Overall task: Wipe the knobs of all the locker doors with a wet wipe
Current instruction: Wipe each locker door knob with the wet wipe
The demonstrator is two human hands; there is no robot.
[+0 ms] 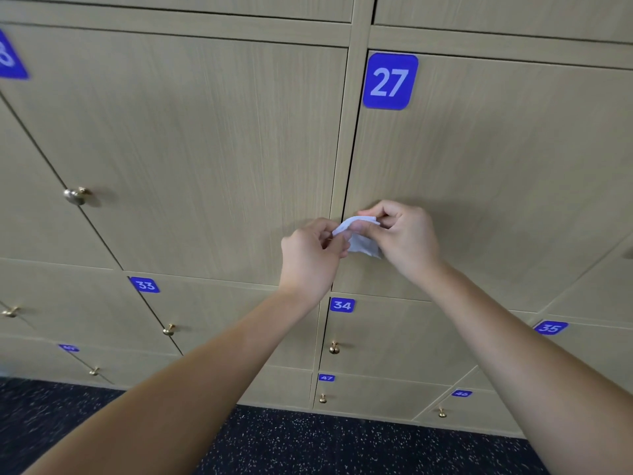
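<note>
A small white wet wipe is stretched between both my hands, in front of the lower left corner of locker door 27. My left hand pinches its left end and my right hand pinches its right end. The knob of door 27 is hidden behind my hands and the wipe. A brass knob shows on the door at the left. Smaller brass knobs sit on door 33, door 34 and door 47.
The wall of beige wood-grain lockers fills the view, with blue number plates such as 27 and 35. Dark speckled floor runs along the bottom. More knobs sit at the far left and lower right.
</note>
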